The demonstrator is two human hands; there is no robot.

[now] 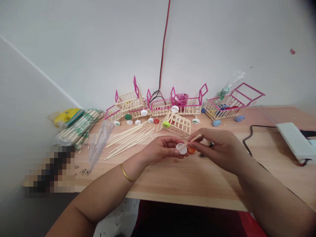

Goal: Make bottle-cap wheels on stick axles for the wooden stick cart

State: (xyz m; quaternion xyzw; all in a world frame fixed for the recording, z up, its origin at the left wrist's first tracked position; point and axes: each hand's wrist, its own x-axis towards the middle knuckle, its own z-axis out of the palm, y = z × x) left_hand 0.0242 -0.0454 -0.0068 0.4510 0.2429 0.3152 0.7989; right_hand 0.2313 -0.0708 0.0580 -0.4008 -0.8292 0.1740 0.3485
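Note:
My left hand (168, 148) pinches a white bottle cap (182, 149), its hollow side facing up toward me. Between the thumb and fingers of my right hand (213, 144) is a short wooden stick (196, 138), slanting down so that its lower end sits inside the cap. Just behind the two hands lies an orange cap (191, 149), partly covered by my fingers. Beyond them a small stick-built cart (179, 124) with a lime green cap wheel (166, 124) leans on its side. Loose wooden sticks (130, 140) are spread left of my hands.
Several stick carts with pink rims (186, 108) stand along the wall, a pink-stained cup (181, 100) among them. Packs of sticks (81, 126) lie at left. A white power box (295, 141) and black cable (249, 135) are at right.

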